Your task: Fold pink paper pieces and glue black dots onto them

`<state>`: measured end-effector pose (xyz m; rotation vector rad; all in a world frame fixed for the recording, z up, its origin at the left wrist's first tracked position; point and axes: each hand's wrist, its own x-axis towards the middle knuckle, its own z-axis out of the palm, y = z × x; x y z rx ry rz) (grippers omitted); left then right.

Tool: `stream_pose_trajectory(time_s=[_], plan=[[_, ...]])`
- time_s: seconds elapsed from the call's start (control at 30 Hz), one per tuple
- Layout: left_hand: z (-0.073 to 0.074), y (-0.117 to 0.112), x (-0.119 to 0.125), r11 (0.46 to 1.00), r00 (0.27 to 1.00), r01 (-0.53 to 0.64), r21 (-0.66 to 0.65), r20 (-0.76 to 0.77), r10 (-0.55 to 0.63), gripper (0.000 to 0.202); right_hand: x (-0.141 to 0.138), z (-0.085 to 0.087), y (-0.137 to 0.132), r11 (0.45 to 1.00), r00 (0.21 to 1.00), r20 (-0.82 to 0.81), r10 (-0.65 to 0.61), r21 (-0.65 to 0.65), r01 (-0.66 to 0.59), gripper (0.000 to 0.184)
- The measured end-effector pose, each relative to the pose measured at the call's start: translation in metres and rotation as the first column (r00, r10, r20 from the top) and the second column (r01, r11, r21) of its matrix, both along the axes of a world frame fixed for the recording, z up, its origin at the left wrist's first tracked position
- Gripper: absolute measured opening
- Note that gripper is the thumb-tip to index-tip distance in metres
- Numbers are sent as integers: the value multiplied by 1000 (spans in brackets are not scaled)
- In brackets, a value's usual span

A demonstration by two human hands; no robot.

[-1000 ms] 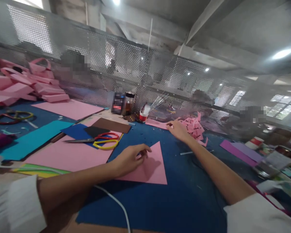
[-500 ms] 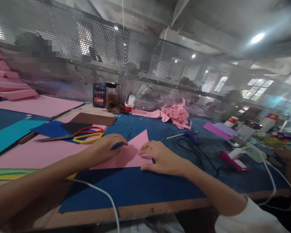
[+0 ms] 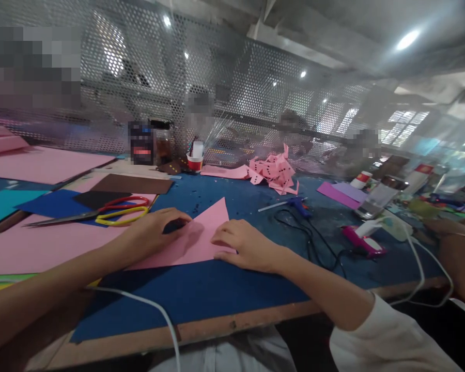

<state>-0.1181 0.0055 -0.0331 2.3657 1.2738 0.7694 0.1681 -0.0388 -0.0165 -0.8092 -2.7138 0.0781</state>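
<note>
A pink sheet of paper (image 3: 201, 235), with a pointed top corner, lies on the blue tabletop in front of me. My left hand (image 3: 160, 227) is closed at its left side, fingers curled over the upper edge; the palm side is in shadow. At the right edge, my right hand (image 3: 251, 245) holds the paper with bent fingers, its thumb near the lower edge. Left of my left hand, scissors (image 3: 124, 212) with red and yellow handles rest on coloured sheets.
Pink scraps (image 3: 273, 170) and a paper cup (image 3: 195, 161) stand behind. On the right are a blue glue gun (image 3: 300, 206), a magenta device (image 3: 362, 242) and cords. A white cable (image 3: 155, 305) crosses the front edge. Another person's arm (image 3: 459, 253) shows far right.
The camera view has shifted, so most things appear farther left and slightly higher. Both hands stay at the pink paper, with the left fingers slightly more curled.
</note>
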Motion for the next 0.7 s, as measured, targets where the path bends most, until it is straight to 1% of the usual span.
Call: stream_pose_trajectory(time_s=[0.1, 0.17, 0.27, 0.33, 0.37, 0.43, 0.47, 0.53, 0.6, 0.7], plan=[[5, -4, 2, 993, 996, -21, -118, 79, 30, 33, 1, -1, 1, 999, 999, -39, 9, -34, -10, 27], [8, -4, 3, 983, 991, -8, -185, 131, 33, 35, 1, -2, 2, 999, 996, -92, -17, -49, 13, 26], [10, -3, 2, 973, 979, 14, -229, 200, 34, 35, 4, -2, 5, 993, 969, -218, -121, -33, 116, 28], [11, -3, 1, 971, 967, 20, -236, 251, 41, 35, 6, -2, 9, 979, 922, -331, -202, -31, 204, 27], [12, -3, 1, 971, 961, 17, -239, 272, 50, 36, 7, -2, 11, 968, 887, -392, -246, -48, 247, 26], [14, -4, 0, 970, 952, 1, -242, 297, 73, 39, 9, -4, 16, 938, 789, -510, -342, -141, 315, 27], [15, -5, 0, 970, 949, -11, -242, 302, 86, 42, 9, -6, 19, 921, 737, -551, -390, -216, 325, 30], [16, -6, 1, 971, 944, -29, -238, 312, 105, 44, 10, -10, 24, 872, 656, -581, -482, -388, 297, 40], [17, -7, 1, 970, 936, -35, -240, 334, 116, 42, 10, -14, 28, 822, 633, -564, -531, -524, 224, 47], [18, -7, 3, 966, 917, -40, -254, 376, 137, 40, 9, -16, 30, 759, 631, -541, -556, -640, 120, 48]])
